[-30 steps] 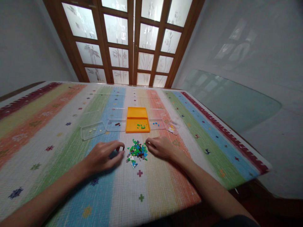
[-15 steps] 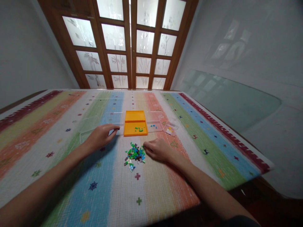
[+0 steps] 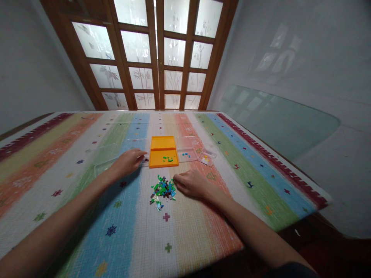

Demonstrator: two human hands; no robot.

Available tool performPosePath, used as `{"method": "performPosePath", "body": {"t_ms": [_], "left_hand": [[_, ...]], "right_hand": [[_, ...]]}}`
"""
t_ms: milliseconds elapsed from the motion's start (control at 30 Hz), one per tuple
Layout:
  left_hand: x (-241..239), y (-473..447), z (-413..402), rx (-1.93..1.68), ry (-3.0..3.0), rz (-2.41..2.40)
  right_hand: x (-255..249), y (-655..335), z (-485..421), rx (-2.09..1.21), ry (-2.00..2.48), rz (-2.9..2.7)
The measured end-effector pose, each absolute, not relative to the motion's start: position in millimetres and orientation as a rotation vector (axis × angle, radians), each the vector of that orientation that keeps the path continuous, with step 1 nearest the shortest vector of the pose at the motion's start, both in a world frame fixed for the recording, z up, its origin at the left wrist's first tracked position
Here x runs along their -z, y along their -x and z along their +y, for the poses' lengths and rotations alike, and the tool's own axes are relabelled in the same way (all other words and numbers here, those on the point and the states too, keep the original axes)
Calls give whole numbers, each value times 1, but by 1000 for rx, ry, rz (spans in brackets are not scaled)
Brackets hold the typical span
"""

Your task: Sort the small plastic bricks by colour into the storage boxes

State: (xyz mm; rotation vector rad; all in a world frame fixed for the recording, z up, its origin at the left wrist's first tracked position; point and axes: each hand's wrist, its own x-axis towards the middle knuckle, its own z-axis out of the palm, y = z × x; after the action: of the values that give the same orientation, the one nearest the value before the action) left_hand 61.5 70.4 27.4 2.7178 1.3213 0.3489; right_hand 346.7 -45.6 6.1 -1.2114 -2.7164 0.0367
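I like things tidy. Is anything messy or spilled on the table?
Only the little pile of bricks lies loose on the tablecloth, beside the right hand. The orange box sits straight.

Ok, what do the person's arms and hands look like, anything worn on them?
Both forearms are bare, no sleeves visible. The left hand and right hand wear no gloves; no rings, watch or bracelet can be made out at this size.

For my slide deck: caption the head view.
Left hand reaches to a clear tray; right hand rests beside a brick pile.
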Motion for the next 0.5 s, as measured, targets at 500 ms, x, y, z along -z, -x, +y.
{"method": "performPosePath", "body": {"t_ms": [500], "left_hand": [[-39,-68,-27,-286,-2580,698]], "right_hand": [[-4,-348,-45,-25,1215,-2736]]}}
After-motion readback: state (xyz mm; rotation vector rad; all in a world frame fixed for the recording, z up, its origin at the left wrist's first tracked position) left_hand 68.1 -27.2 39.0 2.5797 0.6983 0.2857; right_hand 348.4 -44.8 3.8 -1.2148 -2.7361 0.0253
